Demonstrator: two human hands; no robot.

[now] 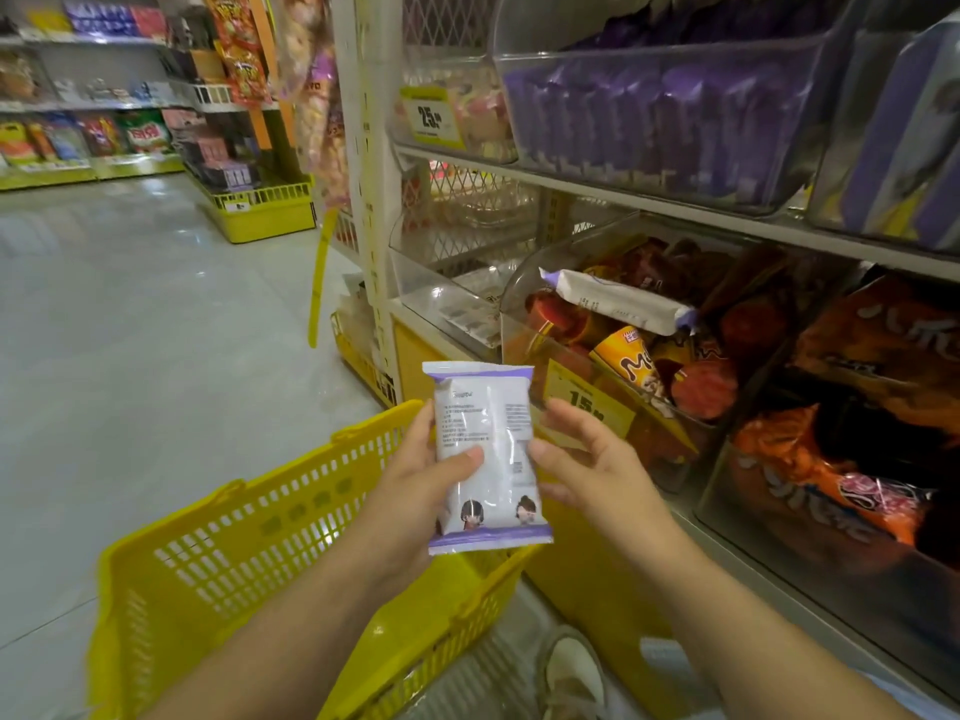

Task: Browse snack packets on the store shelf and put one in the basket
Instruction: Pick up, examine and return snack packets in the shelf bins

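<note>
Pale tiled floor [130,330] runs off to the far left of a shop aisle, with stocked shelves along the right. Near the middle, the left hand [415,475] grips a white snack packet with purple sealed ends [485,459], held upright, thumb pressed across its printed face and the other fingers hidden behind it. The right hand [587,459] hovers just beside the packet's right edge, fingers loosely spread and holding nothing; its thumb may be touching the wrapper, though that is hard to make out. Below both hands is a yellow slotted plastic basket [249,537], and the packet is above its far right corner, not inside. To the right, a clear plastic shelf bin [524,350] holds red and orange packets, with a second white packet [618,301] lying across its top. A yellow price tag [587,402] hangs on its front.
</note>
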